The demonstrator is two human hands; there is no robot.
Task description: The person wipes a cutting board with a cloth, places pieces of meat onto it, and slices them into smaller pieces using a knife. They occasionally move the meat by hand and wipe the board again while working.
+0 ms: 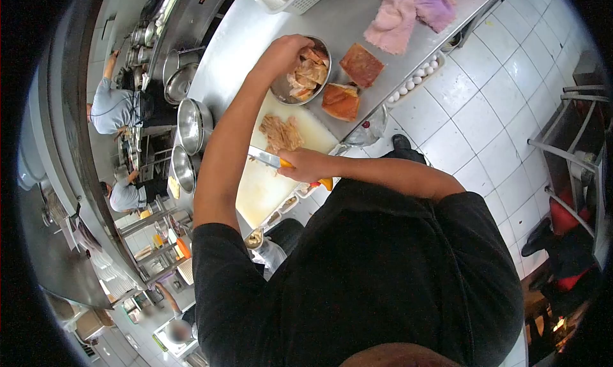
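My left hand reaches over the rim of a round metal bowl, with its fingers curled onto the cooked meat pieces inside; the fingertips are partly hidden. In my right hand is a knife with a yellow-orange handle, its blade pointing left over the pale cutting board. Just beyond the blade, a small heap of sliced meat lies on the board. Two browned blocks of meat, one farther and one nearer, rest right of the bowl.
A pink cloth and a white plastic basket occupy the far part of the steel table. Metal bowls stand at left. Eggs line the right edge beside a plastic bag. Other people work at the left.
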